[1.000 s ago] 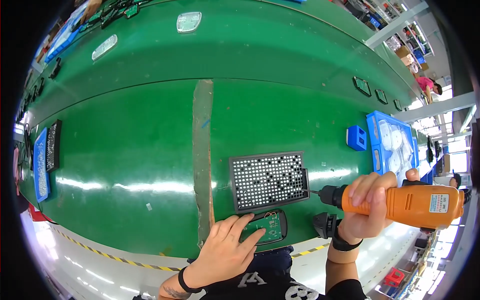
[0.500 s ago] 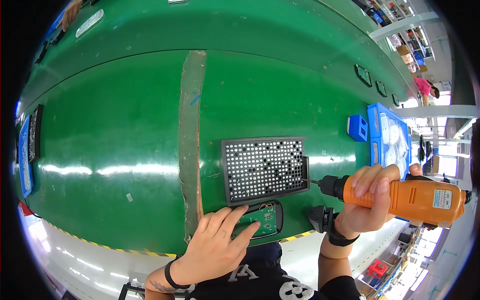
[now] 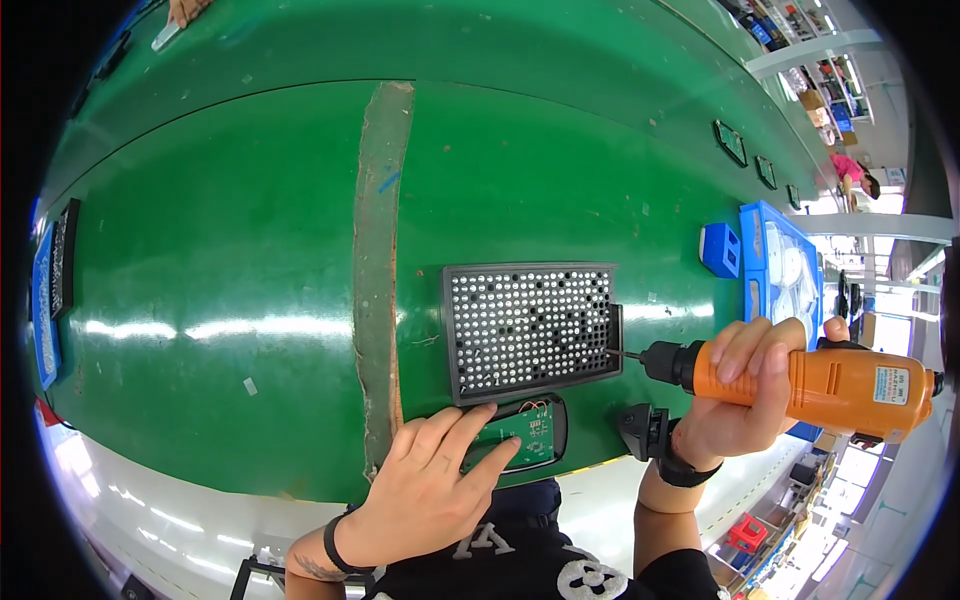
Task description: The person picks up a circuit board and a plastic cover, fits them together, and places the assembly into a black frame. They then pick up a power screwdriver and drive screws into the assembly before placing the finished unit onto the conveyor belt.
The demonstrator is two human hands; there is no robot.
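My right hand [image 3: 745, 385] is wrapped round an orange electric screwdriver [image 3: 850, 388], held level with its bit pointing left. The tip of the bit is over the right part of a black screw tray [image 3: 450, 330], among its rows of holes; whether it touches a screw is too small to tell. Many holes hold silvery screw heads, others look dark. Below the tray, my left hand [image 3: 425, 480] holds a black oblong housing [image 3: 562, 430] with a green circuit board [image 3: 540, 432] inside. Its fingers lie at the upper rim, its thumb on the board, covering the left end.
A blue bin [image 3: 752, 265] of clear-wrapped white parts and a small blue block [image 3: 720, 250] stand right. More housings with boards [image 3: 731, 143] lie far right. At far left are a black tray [image 3: 66, 260] and a blue tray [image 3: 45, 310]. Another person's hand [image 3: 187, 10] is top left.
The other person's hand has come onto the clear oblong piece at top left. My view has shifted slightly. My left hand and the screwdriver stay nearly where they were, the bit still at the tray.
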